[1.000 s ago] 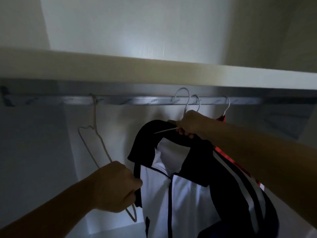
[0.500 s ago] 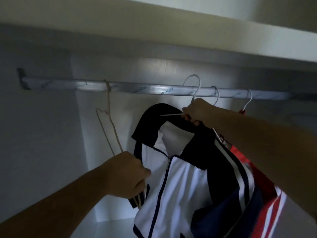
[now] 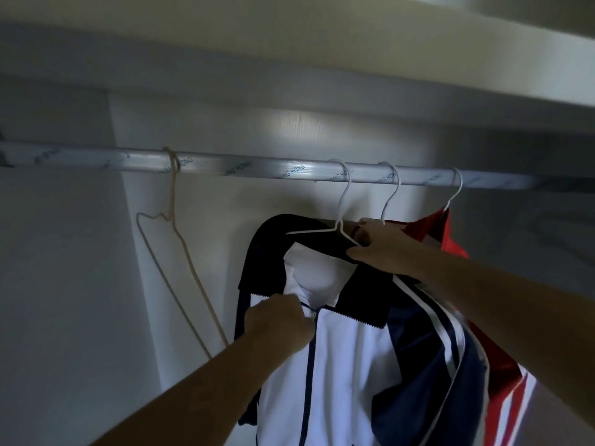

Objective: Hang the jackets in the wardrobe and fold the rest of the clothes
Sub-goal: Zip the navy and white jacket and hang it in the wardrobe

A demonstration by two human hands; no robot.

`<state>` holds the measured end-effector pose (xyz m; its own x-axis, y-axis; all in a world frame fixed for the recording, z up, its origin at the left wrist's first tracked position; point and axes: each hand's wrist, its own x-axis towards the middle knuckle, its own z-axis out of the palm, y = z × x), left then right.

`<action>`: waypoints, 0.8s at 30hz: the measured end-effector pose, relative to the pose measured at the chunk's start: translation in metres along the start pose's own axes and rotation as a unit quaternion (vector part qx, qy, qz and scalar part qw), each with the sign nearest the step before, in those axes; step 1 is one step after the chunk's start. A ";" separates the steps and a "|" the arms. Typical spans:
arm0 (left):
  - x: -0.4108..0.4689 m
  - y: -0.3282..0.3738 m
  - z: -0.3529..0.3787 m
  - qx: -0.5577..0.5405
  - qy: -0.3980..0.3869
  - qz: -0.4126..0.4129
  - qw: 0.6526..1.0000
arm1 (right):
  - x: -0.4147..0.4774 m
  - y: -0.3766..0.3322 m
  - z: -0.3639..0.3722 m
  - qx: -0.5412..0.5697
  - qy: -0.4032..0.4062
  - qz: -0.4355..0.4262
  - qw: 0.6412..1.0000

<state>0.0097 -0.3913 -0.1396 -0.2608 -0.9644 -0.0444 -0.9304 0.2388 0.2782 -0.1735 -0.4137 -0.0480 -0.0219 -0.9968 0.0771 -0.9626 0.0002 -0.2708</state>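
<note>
Wardrobe rail (image 3: 257,167), left hand (image 3: 277,320) gripping jacket (image 3: 347,365)

Glossy metal rail (image 3: 257,167) (printed wrap), sheeny cloth jacket (image 3: 347,365), wire hanger (image 3: 338,220).

1. A white-and-navy jacket (image 3: 347,365), zipped partway with its collar open, is hung on a white wire hanger (image 3: 338,225) hooked over the wardrobe rail (image 3: 257,167), toward its right end.
2. A red jacket (image 3: 452,236) with white stripes is hung just behind it, nearer that end.
</note>
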 end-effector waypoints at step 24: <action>0.043 0.023 0.076 -0.267 0.009 -0.095 0.959 | -0.039 0.031 0.015 0.202 0.233 -0.078 0.948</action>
<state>-0.0421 -0.4191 -0.2079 -0.0910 -0.9875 -0.1286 -0.6949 -0.0295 0.7185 -0.1983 -0.3762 -0.0742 -0.0952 -0.8382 0.5369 -0.7847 -0.2687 -0.5586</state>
